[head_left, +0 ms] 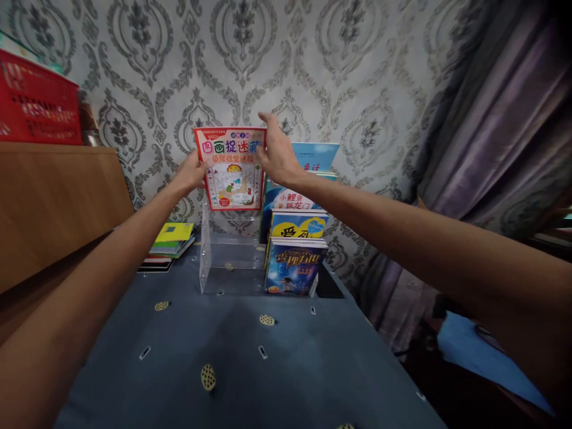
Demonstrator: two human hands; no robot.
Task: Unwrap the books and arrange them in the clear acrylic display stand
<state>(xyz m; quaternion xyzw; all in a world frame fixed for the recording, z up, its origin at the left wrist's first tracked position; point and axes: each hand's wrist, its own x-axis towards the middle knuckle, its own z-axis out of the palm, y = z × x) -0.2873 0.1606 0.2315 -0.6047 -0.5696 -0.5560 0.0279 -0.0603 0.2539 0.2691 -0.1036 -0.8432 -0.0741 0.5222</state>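
A red-bordered picture book [235, 185] stands upright at the left of a clear tiered book rack [232, 280], above its lower tiers. My left hand [193, 171] grips the book's left edge. At its upper right edge is my right hand [279, 152], with thumb and fingers around that side and one finger pointing up. To the right, the rack holds several books in steps: a dark blue book [292, 271] in front, a yellow and blue book [297, 225] behind it, then light blue books [315, 156] at the back, partly hidden by my right forearm.
A stack of books [172, 241] lies left of the rack. A wooden cabinet [62, 202] with a red basket [40, 101] borders the left side. Patterned wallpaper is behind the rack, and a purple-grey curtain [429, 167] hangs at right. Dark blue cloth [232, 357] covers the table.
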